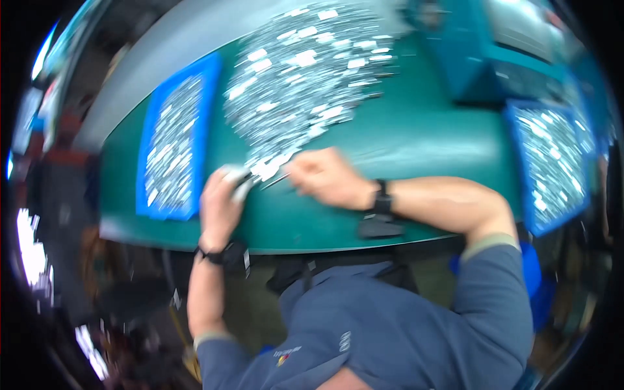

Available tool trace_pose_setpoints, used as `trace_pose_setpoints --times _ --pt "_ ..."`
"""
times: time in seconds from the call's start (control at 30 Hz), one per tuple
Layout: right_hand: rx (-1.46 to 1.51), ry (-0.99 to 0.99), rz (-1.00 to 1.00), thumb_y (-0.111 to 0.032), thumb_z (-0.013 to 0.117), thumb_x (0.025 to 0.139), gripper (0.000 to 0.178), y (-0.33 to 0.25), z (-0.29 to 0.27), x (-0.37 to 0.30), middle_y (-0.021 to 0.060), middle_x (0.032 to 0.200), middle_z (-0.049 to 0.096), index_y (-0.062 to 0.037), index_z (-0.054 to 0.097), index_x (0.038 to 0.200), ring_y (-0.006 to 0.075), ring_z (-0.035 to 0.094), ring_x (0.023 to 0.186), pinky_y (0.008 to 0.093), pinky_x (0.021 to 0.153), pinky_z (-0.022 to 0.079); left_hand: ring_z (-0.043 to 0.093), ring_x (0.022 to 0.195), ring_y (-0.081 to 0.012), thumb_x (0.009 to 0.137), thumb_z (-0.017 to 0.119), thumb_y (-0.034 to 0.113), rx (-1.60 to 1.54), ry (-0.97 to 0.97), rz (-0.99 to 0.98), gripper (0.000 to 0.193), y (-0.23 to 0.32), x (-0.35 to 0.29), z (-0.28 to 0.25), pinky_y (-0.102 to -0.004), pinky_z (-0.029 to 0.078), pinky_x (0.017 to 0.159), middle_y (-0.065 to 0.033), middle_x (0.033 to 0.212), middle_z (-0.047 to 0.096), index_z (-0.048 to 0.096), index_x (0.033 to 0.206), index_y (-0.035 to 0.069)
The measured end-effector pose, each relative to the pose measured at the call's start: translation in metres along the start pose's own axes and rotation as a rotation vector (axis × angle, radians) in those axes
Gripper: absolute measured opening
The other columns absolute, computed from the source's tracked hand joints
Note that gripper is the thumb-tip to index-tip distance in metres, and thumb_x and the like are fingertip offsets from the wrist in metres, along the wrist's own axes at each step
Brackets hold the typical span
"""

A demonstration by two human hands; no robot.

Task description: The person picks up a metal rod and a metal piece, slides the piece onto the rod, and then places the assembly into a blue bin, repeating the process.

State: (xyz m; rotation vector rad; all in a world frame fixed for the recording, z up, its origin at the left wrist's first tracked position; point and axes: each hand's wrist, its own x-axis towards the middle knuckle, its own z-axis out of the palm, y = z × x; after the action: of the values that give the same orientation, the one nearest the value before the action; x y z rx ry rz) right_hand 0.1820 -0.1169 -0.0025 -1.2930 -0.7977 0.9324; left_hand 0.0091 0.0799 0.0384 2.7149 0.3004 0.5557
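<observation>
A large heap of small shiny metal pieces spreads over the green table, narrowing to a point near my hands. My right hand is closed at the tip of the heap, and a thin dark rod juts from its fingers toward the left. My left hand is curled just left of the heap's tip. Something whitish with a dark end shows at its fingertips, too smeared by motion to name. Both wrists wear black bands.
On the left lies a blue tray filled with similar metal pieces; another blue tray of them is at the right. A teal machine stands at the back right. The table's curved front edge runs close to my body.
</observation>
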Motion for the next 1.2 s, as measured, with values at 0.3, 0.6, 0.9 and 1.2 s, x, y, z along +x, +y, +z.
trace_pose_setpoints --times 0.3,0.6,0.9,1.2 --pt "-0.202 0.084 -0.167 -0.029 0.061 0.099 0.036 -0.014 0.002 -0.006 0.0061 0.063 0.068 -0.0027 0.067 0.074 0.0172 0.066 0.056 0.0337 0.057 0.050 0.064 0.089 -0.0275 0.080 0.072 -0.011 -0.070 -0.070 -0.027 0.027 0.010 0.001 -0.001 -0.0349 0.052 0.076 -0.0120 0.099 0.064 0.067 0.104 0.001" --pt "-0.226 0.035 -0.213 -0.029 0.062 0.098 0.036 -0.010 0.008 -0.001 0.0048 0.061 0.068 -0.0046 0.066 0.073 0.0188 0.065 0.054 0.0355 0.057 0.049 0.063 0.091 -0.0121 0.096 0.065 -0.003 -0.507 0.071 -0.417 0.022 0.007 -0.038 0.000 -0.0252 0.051 0.084 -0.0038 0.107 0.066 0.066 0.118 -0.001" --pt "-0.089 0.002 0.006 -0.024 0.062 0.104 0.025 -0.014 -0.007 -0.009 -0.0007 0.074 0.067 -0.0037 0.070 0.092 0.0040 0.056 0.065 0.0225 0.057 0.045 0.070 0.097 -0.0219 0.092 0.072 0.000 -1.137 0.208 -0.561 0.028 0.038 -0.027 0.039 -0.0339 0.057 0.086 -0.0145 0.109 0.072 0.060 0.117 0.000" --pt "-0.011 -0.065 0.036 -0.025 0.063 0.104 0.028 -0.015 0.005 -0.005 0.0011 0.077 0.067 -0.0016 0.070 0.091 0.0052 0.057 0.067 0.0210 0.059 0.045 0.073 0.096 -0.0194 0.097 0.069 0.002 -1.208 0.230 -0.565 0.016 0.036 -0.041 0.033 -0.0292 0.057 0.083 -0.0132 0.110 0.074 0.060 0.110 0.003"
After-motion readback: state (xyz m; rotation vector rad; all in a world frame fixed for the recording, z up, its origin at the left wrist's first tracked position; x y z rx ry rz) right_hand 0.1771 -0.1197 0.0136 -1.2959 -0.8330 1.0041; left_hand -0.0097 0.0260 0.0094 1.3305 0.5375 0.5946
